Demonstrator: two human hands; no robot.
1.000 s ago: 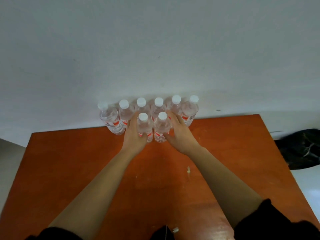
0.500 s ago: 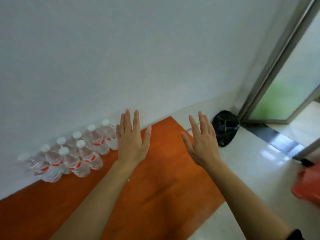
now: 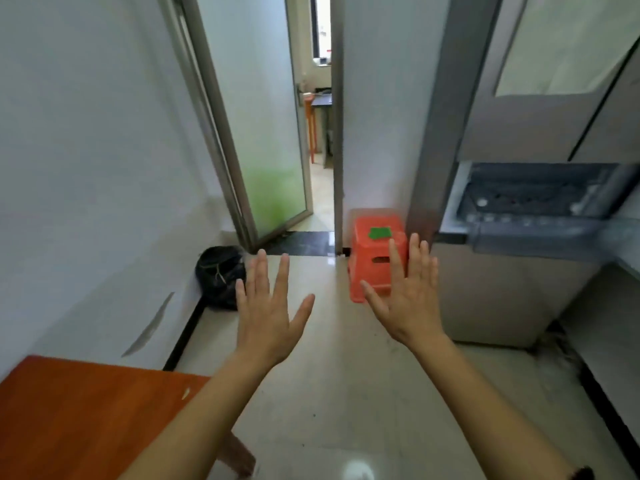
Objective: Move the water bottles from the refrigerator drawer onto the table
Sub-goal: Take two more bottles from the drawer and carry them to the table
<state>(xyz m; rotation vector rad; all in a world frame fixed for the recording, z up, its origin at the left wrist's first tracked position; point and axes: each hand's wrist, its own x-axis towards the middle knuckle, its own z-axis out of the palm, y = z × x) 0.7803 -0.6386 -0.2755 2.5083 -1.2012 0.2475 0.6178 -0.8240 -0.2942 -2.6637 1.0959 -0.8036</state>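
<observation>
Count: 2 hands, 1 table, 1 fridge drawer, 1 stool, 1 bag, 1 glass door. L hand [image 3: 266, 313] & R hand [image 3: 410, 299] are both raised in front of the person at about the same height, backs to the camera, fingers straight, spread wide & pointing up and away, thumbs turned inward toward each other. Neither holds anything, and they are apart w/ bare floor [image 3: 332, 393] showing btwn them. Both forearms are bare; a bit of dark sleeve [image 3: 585, 474] shows at bottom R. L forearm crosses the near corner of the orange-brown table [image 3: 69, 410], which sits bottom L by the white wall. The fridge drawer [image 3: 533, 206] is pulled out at mid R, open on top, well apart from the table. Inside it are a few pale round spots [image 3: 481, 202], too blurred to tell if they're bottle caps or to count them. The orange plastic stool [image 3: 375, 261], w/ a green patch on top, stands just beside the fridge; R hand's fingers overlap it in view. The black bag [image 3: 220, 277] sits on the floor by the wall, near the frosted glass door [image 3: 263, 133], which stands open.
</observation>
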